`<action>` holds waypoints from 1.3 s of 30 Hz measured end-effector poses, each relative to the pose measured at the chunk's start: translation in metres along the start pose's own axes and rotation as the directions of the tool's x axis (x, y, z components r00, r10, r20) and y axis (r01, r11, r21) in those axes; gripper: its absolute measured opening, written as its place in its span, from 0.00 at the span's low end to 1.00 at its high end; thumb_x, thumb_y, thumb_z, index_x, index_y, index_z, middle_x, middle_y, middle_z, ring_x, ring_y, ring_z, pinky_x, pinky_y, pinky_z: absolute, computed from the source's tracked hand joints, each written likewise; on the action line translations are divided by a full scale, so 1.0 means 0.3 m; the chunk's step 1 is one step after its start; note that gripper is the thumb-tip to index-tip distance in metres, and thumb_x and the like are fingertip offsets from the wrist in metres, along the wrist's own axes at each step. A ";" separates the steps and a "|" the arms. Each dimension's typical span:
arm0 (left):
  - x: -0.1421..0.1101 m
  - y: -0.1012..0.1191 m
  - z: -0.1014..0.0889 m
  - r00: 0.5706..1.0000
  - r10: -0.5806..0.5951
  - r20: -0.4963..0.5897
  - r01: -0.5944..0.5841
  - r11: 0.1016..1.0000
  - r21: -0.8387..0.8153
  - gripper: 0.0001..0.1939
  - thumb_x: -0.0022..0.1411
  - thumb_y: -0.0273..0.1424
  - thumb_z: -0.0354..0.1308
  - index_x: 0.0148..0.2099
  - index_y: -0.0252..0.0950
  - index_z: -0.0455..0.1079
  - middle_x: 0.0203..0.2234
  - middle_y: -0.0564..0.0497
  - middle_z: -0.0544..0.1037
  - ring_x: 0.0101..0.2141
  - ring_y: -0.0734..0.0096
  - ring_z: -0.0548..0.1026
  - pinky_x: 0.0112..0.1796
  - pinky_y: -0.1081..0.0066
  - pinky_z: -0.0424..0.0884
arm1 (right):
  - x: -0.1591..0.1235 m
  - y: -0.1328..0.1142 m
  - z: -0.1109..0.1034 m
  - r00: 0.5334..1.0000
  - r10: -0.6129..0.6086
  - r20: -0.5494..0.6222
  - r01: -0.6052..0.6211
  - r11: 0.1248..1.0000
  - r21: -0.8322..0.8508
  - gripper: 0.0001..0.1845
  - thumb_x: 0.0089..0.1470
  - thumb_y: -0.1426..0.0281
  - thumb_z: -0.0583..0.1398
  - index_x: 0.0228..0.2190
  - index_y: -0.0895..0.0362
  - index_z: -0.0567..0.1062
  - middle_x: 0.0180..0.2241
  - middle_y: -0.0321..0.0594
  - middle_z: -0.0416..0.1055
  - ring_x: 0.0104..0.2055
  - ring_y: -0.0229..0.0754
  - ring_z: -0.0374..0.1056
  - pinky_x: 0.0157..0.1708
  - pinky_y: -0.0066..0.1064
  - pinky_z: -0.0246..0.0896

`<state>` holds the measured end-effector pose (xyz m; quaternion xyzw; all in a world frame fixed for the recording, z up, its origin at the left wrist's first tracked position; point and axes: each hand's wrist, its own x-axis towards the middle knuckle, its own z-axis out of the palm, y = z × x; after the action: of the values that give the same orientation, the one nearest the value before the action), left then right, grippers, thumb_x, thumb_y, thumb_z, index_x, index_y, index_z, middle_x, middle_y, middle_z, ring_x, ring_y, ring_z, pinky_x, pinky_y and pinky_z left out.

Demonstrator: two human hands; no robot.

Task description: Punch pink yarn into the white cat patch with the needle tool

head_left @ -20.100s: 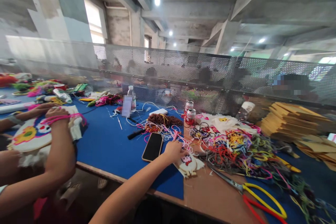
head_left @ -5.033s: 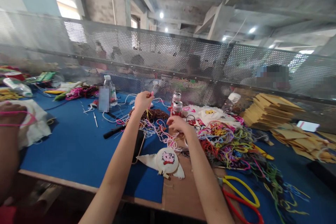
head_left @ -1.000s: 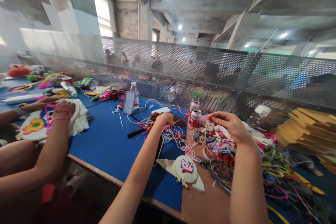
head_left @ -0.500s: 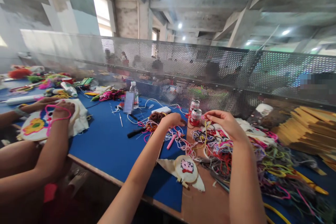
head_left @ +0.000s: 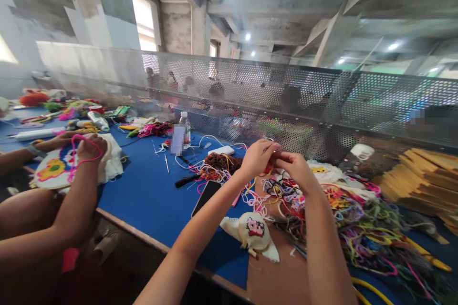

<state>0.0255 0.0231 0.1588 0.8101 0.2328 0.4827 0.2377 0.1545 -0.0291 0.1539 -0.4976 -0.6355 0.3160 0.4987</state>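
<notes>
My left hand [head_left: 259,156] and my right hand [head_left: 291,164] meet above the yarn pile, fingertips bent together. What lies between their tips is mostly hidden. A bit of yellow yarn [head_left: 254,185] shows under my left hand. Behind the fingers, only a sliver of a red can [head_left: 269,167] is visible. Tangled yarn [head_left: 304,200] in many colours spreads below and right of my right hand. Nearer me lies a small round embroidery hoop [head_left: 255,228] with white cloth and a pink-and-red stitched figure.
A black phone [head_left: 206,198] lies beside my left forearm. Brown yarn [head_left: 220,164], a water bottle [head_left: 184,128] and a white power bank [head_left: 221,150] are farther back. Folded brown material [head_left: 411,176] is stacked at right. At left, another person's hands [head_left: 89,147] work on a larger hoop [head_left: 53,171].
My left hand has risen and moved right to meet my right hand, which has shifted slightly left. The yellow strands hanging from my right fingers are now hidden. The phone has come into fuller view.
</notes>
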 end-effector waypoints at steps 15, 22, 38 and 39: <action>-0.007 -0.022 -0.089 0.932 -0.346 0.107 0.239 0.810 0.536 0.18 0.65 0.37 0.39 0.36 0.35 0.68 0.32 0.45 0.76 0.34 0.64 0.74 0.33 0.69 0.65 | -0.021 -0.013 -0.042 0.949 -0.230 -0.216 0.146 0.927 -0.345 0.14 0.50 0.64 0.57 0.34 0.58 0.78 0.31 0.43 0.77 0.34 0.45 0.72 0.36 0.35 0.64; -0.012 -0.040 -0.056 0.884 -0.436 0.171 0.230 0.723 0.652 0.17 0.66 0.33 0.34 0.45 0.34 0.62 0.39 0.41 0.75 0.39 0.60 0.74 0.35 0.67 0.66 | -0.009 0.044 -0.073 0.980 -0.171 -0.106 0.086 0.834 -0.545 0.24 0.53 0.53 0.52 0.20 0.58 0.76 0.26 0.44 0.72 0.31 0.42 0.68 0.35 0.32 0.60; 0.002 -0.046 -0.030 0.986 -0.084 0.147 0.051 0.976 0.212 0.11 0.58 0.24 0.47 0.31 0.33 0.72 0.26 0.50 0.75 0.28 0.73 0.70 0.33 0.73 0.65 | -0.008 -0.025 0.049 0.982 -0.129 -0.141 0.083 0.952 -0.293 0.27 0.53 0.49 0.50 0.14 0.55 0.60 0.10 0.31 0.54 0.13 0.33 0.51 0.15 0.26 0.44; 0.003 -0.040 -0.028 0.988 -0.077 0.136 0.050 0.981 0.190 0.11 0.58 0.24 0.48 0.30 0.33 0.72 0.25 0.51 0.75 0.27 0.73 0.69 0.32 0.73 0.65 | -0.009 -0.026 0.058 0.981 -0.127 -0.146 0.079 0.953 -0.293 0.27 0.53 0.49 0.50 0.14 0.55 0.60 0.09 0.31 0.55 0.13 0.33 0.52 0.15 0.26 0.45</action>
<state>0.0165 0.0342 0.1557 0.8534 0.2849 0.3919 0.1924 0.1355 -0.0323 0.1548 -0.5546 -0.6567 0.1527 0.4876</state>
